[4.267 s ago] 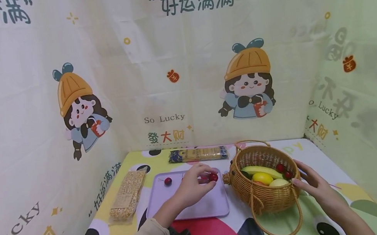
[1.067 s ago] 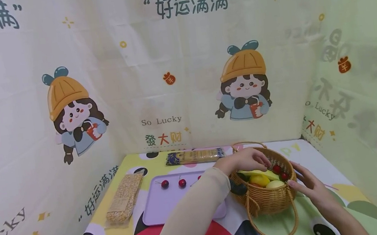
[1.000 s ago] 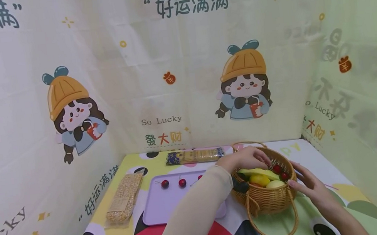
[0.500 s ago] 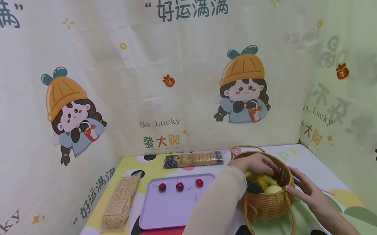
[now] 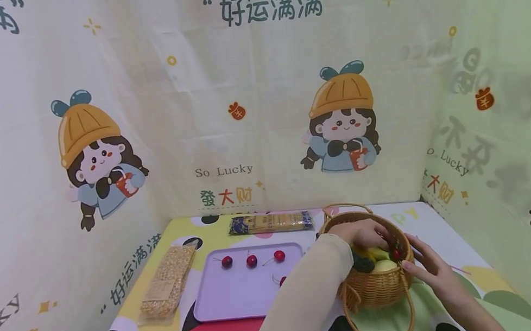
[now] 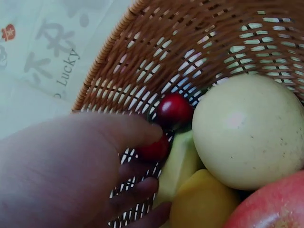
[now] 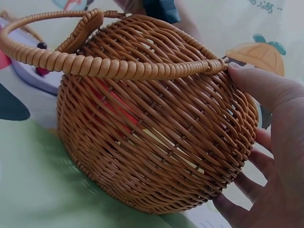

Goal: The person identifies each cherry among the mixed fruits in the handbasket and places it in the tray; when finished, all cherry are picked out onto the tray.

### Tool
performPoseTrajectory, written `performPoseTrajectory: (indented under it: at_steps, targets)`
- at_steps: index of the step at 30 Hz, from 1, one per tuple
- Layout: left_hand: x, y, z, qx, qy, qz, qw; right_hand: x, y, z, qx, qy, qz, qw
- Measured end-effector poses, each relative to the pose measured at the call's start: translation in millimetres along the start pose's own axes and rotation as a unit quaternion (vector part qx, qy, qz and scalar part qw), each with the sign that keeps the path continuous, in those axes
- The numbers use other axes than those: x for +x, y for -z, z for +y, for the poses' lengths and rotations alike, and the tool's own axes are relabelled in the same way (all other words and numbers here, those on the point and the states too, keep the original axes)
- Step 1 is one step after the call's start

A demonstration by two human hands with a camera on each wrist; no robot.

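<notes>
A round wicker basket (image 5: 378, 288) with rope handles stands right of centre, holding fruit. My left hand (image 5: 364, 232) reaches inside it. In the left wrist view, the left thumb and index finger pinch a dark red cherry (image 6: 154, 148); a second cherry (image 6: 175, 111) sits just beside it. A banana (image 6: 179, 164), a yellow lemon-like fruit (image 6: 202, 202), a large pale round fruit (image 6: 249, 130) and a reddish fruit (image 6: 273, 204) lie around them. My right hand (image 7: 280, 156) grips the basket's side, thumb on the rim by the handle joint, fingers against the outer wall.
Left of the basket is a lilac tray (image 5: 232, 300) bearing several stemmed cherries (image 5: 252, 261), one partly hidden by the left sleeve. A bag of grain (image 5: 168, 283) lies at the far left. Behind the tray lies a pack of noodles (image 5: 270, 223). Printed curtains enclose the table.
My left hand has gone from holding a cherry over the tray to inside the basket, sinking lower among the fruit. More cherries now lie on the tray. The right hand keeps to the basket.
</notes>
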State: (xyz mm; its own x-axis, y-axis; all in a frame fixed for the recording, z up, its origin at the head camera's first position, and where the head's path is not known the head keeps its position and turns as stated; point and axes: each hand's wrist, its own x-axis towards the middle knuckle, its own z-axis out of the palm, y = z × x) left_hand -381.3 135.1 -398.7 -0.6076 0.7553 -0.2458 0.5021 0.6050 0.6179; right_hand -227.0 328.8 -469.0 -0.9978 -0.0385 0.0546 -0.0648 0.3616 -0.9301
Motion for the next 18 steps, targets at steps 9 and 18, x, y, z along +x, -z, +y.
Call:
performPoseTrajectory:
  at_steps: [9, 18]
  targets:
    - [-9.1, 7.3, -4.7, -0.054, 0.014, 0.054, 0.997, 1.4, 1, 0, 0.002, 0.009, -0.003, 1.0]
    - [-16.5, 17.6, -3.6, -0.048, 0.001, 0.057, 0.9972, 2.1, 2, 3, 0.0, 0.015, -0.006, 0.9999]
